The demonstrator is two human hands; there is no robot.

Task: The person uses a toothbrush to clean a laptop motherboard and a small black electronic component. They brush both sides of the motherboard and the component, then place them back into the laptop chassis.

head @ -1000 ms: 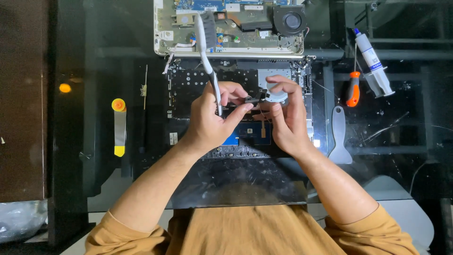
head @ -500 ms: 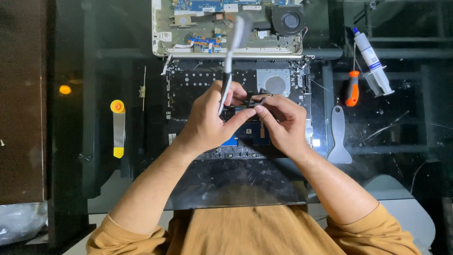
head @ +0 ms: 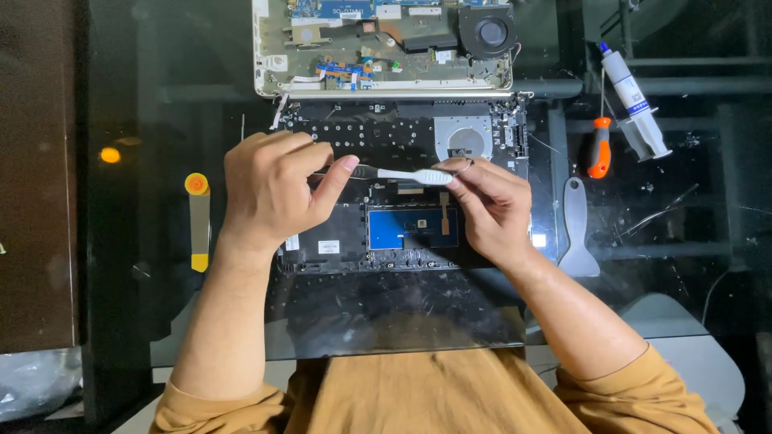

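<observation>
Both hands hold a slim white-handled tool [head: 406, 174] level over the opened black laptop base [head: 402, 201] on the dark glass bench [head: 145, 120], left hand [head: 269, 189] fingers pinching one end, right hand [head: 490, 209] fingers clamping the other (steadying it, seemingly).

The white-handled tool [head: 410, 174] has swung from upright to lying level (now gripped by both hands).
</observation>
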